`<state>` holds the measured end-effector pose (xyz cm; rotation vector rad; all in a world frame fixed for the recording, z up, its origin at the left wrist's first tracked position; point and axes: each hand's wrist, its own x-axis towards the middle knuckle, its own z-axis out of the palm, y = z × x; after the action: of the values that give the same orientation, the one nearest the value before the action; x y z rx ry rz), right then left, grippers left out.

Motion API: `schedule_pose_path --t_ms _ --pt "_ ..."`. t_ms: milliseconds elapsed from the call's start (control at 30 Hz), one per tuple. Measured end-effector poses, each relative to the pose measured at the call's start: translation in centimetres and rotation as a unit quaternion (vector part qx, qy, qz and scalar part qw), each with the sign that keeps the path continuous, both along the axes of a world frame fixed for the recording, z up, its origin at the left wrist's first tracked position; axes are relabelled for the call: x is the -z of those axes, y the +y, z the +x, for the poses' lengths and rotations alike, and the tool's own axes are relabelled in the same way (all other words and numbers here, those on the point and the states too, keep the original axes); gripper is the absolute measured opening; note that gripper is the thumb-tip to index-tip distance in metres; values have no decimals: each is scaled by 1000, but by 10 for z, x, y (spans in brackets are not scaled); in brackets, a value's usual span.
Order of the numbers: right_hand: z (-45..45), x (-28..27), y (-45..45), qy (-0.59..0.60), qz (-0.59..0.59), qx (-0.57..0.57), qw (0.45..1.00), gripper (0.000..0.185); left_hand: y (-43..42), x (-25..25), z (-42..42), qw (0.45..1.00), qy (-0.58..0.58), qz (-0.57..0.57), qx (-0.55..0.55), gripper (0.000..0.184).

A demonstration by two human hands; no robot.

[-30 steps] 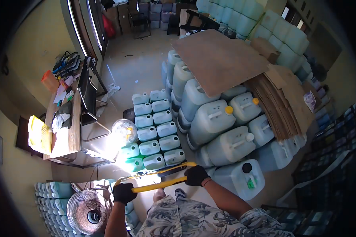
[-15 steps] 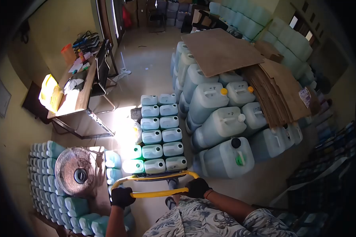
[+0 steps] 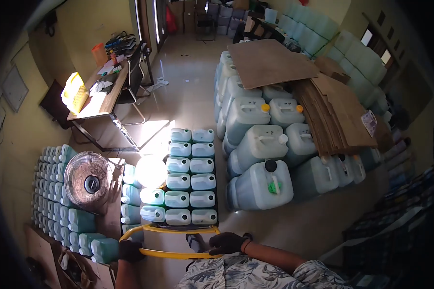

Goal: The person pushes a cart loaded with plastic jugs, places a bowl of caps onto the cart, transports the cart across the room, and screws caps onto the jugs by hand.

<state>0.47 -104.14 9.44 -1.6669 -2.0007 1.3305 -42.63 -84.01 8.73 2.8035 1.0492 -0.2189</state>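
The black-gloved left hand [image 3: 131, 251] and right hand [image 3: 226, 243] grip a curved yellow tubular handle [image 3: 173, 254], pale-green plastic jugs [image 3: 174, 217] ranked lengthwise straight ahead.

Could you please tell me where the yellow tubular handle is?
In the head view, the yellow tubular handle is at the bottom, left of centre, between the black-gloved left hand and right hand, below the translucent plastic jugs.

No words, brands or numbers could be read with certainty. Small dark markings atop a large white-capped jerrycan [image 3: 260, 144] were too tiny to decipher, as was any print on a purple-and-white packet [image 3: 369, 123] beside the cardboard [image 3: 347, 113].
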Motion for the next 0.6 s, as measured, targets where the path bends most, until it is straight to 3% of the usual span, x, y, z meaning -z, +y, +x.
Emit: schedule_pose_path --t_ms 233,333,500,600 --pt "155 6 -82 -16 68 126 990 34 -110 -8 -2 985 -22 66 -160 7" --pt "227 8 -126 -54 88 156 982 32 -147 81 -42 956 -8 159 -245 9" --pt "302 -12 -155 -64 134 194 970 28 -235 27 28 938 -50 151 -308 9" --pt "313 -14 -121 -48 176 186 965 24 -266 -7 64 941 79 54 -325 21"
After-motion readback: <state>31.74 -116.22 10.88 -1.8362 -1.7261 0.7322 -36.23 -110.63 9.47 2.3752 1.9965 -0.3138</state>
